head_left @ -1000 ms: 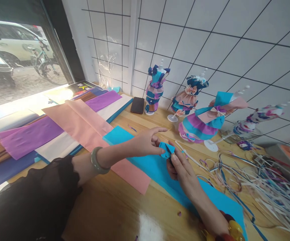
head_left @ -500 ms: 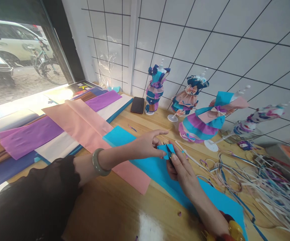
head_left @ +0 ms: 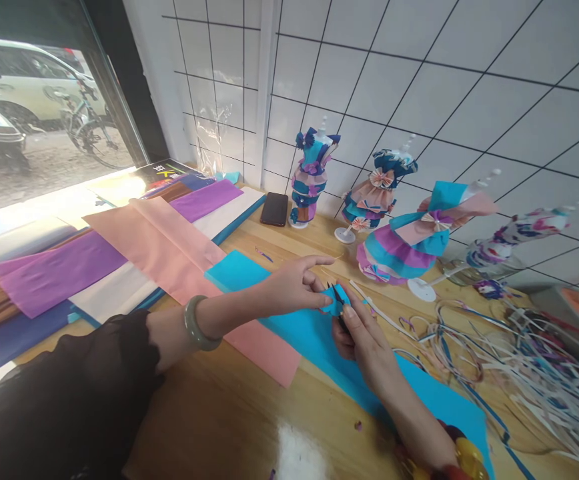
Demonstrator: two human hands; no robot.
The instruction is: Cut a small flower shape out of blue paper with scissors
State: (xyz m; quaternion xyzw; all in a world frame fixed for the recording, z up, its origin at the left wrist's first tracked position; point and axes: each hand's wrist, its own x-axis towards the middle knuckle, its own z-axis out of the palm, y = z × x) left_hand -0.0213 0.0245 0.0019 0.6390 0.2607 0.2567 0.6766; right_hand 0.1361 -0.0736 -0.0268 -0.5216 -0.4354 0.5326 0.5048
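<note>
Between the thumb and a finger of my left hand (head_left: 297, 287) a small blue piece of paper or fabric (head_left: 330, 303) is pinched, the index finger stretched out above it. My right hand (head_left: 362, 337) is closed around small dark scissors (head_left: 337, 297), whose pointed blades stand slightly apart over the blue piece. Whether they are cutting into it I cannot tell. Below both hands lies a long blue sheet (head_left: 314, 340), partly hidden by them. A pink sheet (head_left: 264, 350) passes under my left forearm.
Folded sheets, among them a purple one (head_left: 64, 273), lie at left. A phone (head_left: 274, 209) is near the wall. Small dressed mannequins stand along it, one in a striped skirt (head_left: 394, 257). Tangled strips (head_left: 544, 393) cover the right side of the wooden table (head_left: 209, 413).
The small blue piece has shifted slightly right and looks more folded, with less of it showing to the left. Both hands have barely moved.
</note>
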